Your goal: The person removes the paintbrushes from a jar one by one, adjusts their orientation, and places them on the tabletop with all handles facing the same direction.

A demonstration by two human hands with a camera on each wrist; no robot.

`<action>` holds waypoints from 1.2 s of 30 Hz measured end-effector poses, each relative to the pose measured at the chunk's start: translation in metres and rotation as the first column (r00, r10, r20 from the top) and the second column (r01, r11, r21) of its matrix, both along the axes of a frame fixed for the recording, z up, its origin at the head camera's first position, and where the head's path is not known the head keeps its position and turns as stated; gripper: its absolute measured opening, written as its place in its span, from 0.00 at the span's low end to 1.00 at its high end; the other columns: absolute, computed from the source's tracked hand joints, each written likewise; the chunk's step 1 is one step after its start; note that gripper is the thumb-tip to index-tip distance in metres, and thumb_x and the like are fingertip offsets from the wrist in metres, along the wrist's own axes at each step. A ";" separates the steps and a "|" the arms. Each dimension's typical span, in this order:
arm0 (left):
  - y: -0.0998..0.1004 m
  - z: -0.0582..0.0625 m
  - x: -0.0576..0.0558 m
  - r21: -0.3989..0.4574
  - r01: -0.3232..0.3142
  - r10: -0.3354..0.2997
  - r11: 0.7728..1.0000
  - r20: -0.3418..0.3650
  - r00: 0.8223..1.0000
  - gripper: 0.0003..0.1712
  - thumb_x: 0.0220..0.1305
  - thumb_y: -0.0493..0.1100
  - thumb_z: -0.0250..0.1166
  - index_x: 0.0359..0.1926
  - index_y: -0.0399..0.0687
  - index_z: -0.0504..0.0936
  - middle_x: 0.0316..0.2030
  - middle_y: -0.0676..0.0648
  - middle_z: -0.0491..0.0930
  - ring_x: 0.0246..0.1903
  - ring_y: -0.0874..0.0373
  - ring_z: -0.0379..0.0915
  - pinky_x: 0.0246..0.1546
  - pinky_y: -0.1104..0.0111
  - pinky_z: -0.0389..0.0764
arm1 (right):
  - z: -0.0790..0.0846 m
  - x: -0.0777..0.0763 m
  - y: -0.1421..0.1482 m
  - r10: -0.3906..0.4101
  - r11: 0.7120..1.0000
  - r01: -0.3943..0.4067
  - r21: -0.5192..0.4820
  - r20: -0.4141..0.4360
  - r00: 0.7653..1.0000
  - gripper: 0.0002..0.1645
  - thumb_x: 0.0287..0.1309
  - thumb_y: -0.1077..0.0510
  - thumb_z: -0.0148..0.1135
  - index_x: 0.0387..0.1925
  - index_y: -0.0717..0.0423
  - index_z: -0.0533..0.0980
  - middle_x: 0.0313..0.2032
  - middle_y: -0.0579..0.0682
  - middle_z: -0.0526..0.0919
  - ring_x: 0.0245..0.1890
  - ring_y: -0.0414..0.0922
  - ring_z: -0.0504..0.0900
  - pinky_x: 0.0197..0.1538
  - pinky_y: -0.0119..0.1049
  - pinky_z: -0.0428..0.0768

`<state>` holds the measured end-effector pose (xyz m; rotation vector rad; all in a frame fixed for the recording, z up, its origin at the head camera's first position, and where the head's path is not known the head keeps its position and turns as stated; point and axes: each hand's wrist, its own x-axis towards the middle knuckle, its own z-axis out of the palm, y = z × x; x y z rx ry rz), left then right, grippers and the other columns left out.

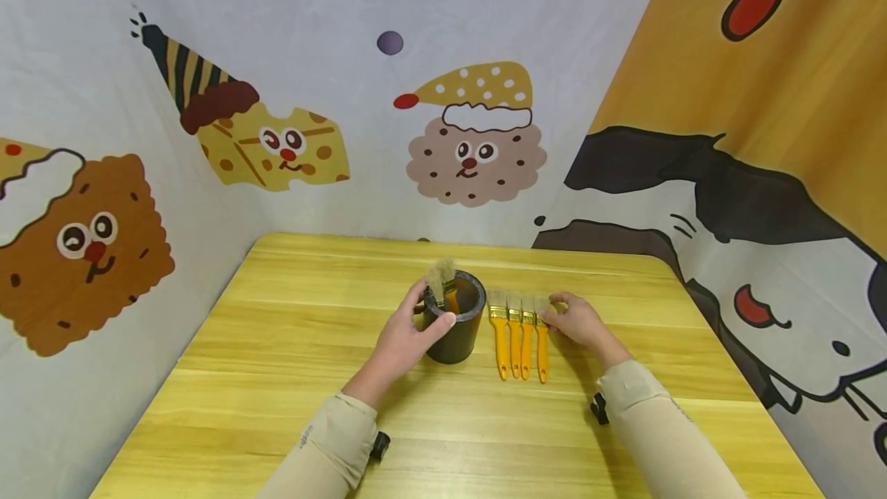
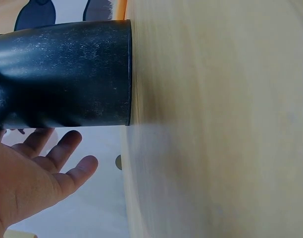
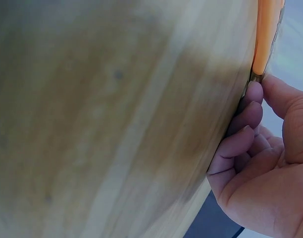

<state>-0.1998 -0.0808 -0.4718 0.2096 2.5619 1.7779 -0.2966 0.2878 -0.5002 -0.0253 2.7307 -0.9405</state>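
A black cylindrical cup (image 1: pixel 453 339) stands upright on the table, with paintbrushes (image 1: pixel 451 295) leaning inside it, bristles up. My left hand (image 1: pixel 405 337) holds the cup near its rim, thumb at the front and fingers round the left side. The left wrist view shows its lower fingers (image 2: pixel 67 148) spread beside the cup wall. Right of the cup, several paintbrushes with orange handles (image 1: pixel 502 345) lie side by side, bristles away from me. My right hand (image 1: pixel 578 322) pinches the rightmost paintbrush (image 1: pixel 543 349) near its metal band, thumb on top and fingertips underneath.
The light wooden table (image 1: pixel 277 376) reaches back to a cloth wall (image 1: pixel 333 14) printed with cartoon figures. Another printed cloth (image 1: pixel 811 191) hangs along the right side. Small black devices (image 1: pixel 379 445) sit at both wrists.
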 end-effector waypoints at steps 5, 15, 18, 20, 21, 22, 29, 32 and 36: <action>0.000 0.000 0.000 -0.002 -0.005 0.005 1.000 0.004 1.000 0.50 0.68 0.74 0.67 0.83 0.83 0.53 0.81 0.46 0.64 0.79 0.38 0.62 0.72 0.32 0.69 | 0.000 0.001 0.000 0.005 1.000 -0.005 0.003 -0.012 1.000 0.39 0.76 0.43 0.64 0.75 0.63 0.67 0.34 0.49 0.89 0.37 0.44 0.83 0.48 0.41 0.78; 0.000 0.000 0.000 -0.003 -0.003 0.003 1.000 0.002 1.000 0.50 0.68 0.74 0.67 0.83 0.83 0.52 0.81 0.46 0.64 0.79 0.38 0.63 0.71 0.33 0.70 | 0.001 0.004 0.000 0.017 0.999 -0.016 0.031 -0.061 0.998 0.39 0.76 0.43 0.63 0.74 0.65 0.68 0.50 0.62 0.88 0.48 0.51 0.83 0.57 0.54 0.81; 0.000 0.000 0.001 -0.009 -0.005 0.005 1.000 0.006 1.000 0.50 0.68 0.74 0.67 0.83 0.83 0.52 0.81 0.46 0.64 0.78 0.38 0.63 0.71 0.33 0.70 | 0.000 0.004 -0.001 0.008 1.000 -0.008 0.010 -0.059 0.998 0.38 0.77 0.44 0.62 0.75 0.64 0.68 0.41 0.58 0.90 0.42 0.48 0.84 0.54 0.48 0.80; 0.000 0.001 0.001 -0.012 -0.005 0.006 1.000 0.012 1.000 0.51 0.67 0.75 0.66 0.84 0.82 0.52 0.81 0.46 0.63 0.79 0.38 0.62 0.72 0.33 0.70 | 0.000 0.005 0.000 0.000 1.000 -0.001 -0.020 -0.051 0.999 0.38 0.78 0.45 0.62 0.75 0.64 0.67 0.35 0.54 0.90 0.37 0.46 0.83 0.49 0.42 0.78; 0.000 0.001 0.002 -0.013 -0.005 0.006 1.000 0.015 1.000 0.51 0.67 0.75 0.66 0.84 0.82 0.52 0.82 0.46 0.63 0.79 0.38 0.62 0.72 0.32 0.69 | 0.000 0.005 0.000 -0.005 0.999 0.003 -0.038 -0.045 0.999 0.38 0.78 0.45 0.62 0.76 0.65 0.66 0.33 0.53 0.89 0.35 0.45 0.83 0.47 0.40 0.78; 0.000 0.001 0.002 -0.013 -0.005 0.006 1.000 0.017 1.000 0.51 0.67 0.75 0.66 0.84 0.81 0.52 0.82 0.46 0.62 0.79 0.38 0.61 0.72 0.32 0.69 | 0.001 0.005 0.000 -0.010 0.998 0.008 -0.054 -0.043 0.999 0.38 0.78 0.46 0.62 0.76 0.65 0.66 0.32 0.52 0.89 0.34 0.44 0.83 0.45 0.39 0.77; 0.000 0.002 0.001 -0.011 -0.007 0.007 1.000 0.016 1.000 0.51 0.68 0.74 0.66 0.84 0.82 0.52 0.82 0.46 0.62 0.80 0.38 0.61 0.72 0.32 0.69 | 0.003 0.007 0.001 -0.025 0.992 0.022 -0.123 -0.024 0.999 0.39 0.78 0.47 0.62 0.77 0.66 0.65 0.36 0.54 0.89 0.35 0.44 0.84 0.42 0.35 0.79; 0.000 0.001 0.001 -0.016 -0.009 0.009 1.000 0.015 1.000 0.51 0.68 0.75 0.66 0.84 0.81 0.52 0.82 0.46 0.62 0.80 0.38 0.61 0.72 0.32 0.68 | 0.005 0.007 0.001 -0.032 0.989 0.028 -0.147 -0.025 0.999 0.41 0.78 0.47 0.63 0.78 0.67 0.63 0.37 0.56 0.90 0.36 0.45 0.84 0.41 0.36 0.80; 0.000 0.000 0.001 -0.019 -0.010 0.010 1.000 0.018 1.000 0.52 0.67 0.75 0.66 0.84 0.80 0.51 0.82 0.46 0.62 0.80 0.37 0.60 0.72 0.32 0.68 | 0.010 0.008 0.001 -0.053 0.984 0.044 -0.175 -0.044 0.998 0.41 0.78 0.47 0.62 0.78 0.67 0.63 0.39 0.58 0.90 0.36 0.46 0.84 0.41 0.37 0.81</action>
